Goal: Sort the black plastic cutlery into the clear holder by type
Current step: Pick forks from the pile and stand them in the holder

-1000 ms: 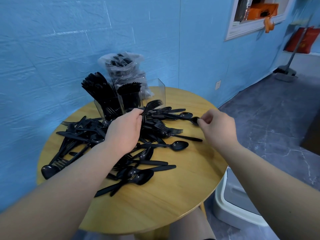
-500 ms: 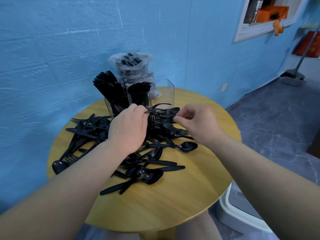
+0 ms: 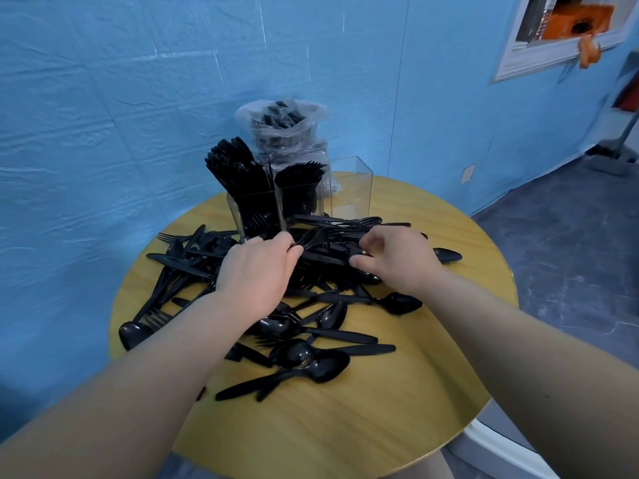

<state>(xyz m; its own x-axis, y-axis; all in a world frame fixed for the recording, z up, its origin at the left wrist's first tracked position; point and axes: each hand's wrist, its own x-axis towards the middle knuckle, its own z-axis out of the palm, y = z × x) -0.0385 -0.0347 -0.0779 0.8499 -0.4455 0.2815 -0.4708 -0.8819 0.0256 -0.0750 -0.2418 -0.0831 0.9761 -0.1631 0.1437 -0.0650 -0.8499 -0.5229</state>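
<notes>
A: Left hand [image 3: 257,271]: palm down over the middle of the loose cutlery pile [image 3: 276,305], fingers curled round a black fork [image 3: 313,238] held by its handle, tines pointing toward the right hand.

B: Right hand [image 3: 397,259]: also palm down, just right of the left, fingers bent with fingertips down among the utensils at the far middle of the pile. Pinching something or only touching? Cannot tell; the blur hides the contact.

A: Pile relative to the hands: spread beneath and around both, reaching toward the left edge of the round wooden table [image 3: 345,426] and toward the near middle of the surface. Glossy black plastic throughout: forks, knives and spoons crossed over one another at all angles. One spoon [image 3: 447,254] apart from the heap, near the right edge, just beyond the right hand.

B: Clear holder [image 3: 351,191]: upright at the far edge, directly beyond both hands, touching the far fringe of the pile. Three transparent compartments side by side: left packed with upright black pieces fanned leftward, middle filled with upright forks, tines up, right with no cutlery visible.

A: Behind the holder, against the blue wall [image 3: 103,115]: a clear plastic bag [image 3: 283,129] with more black cutlery inside.
</notes>
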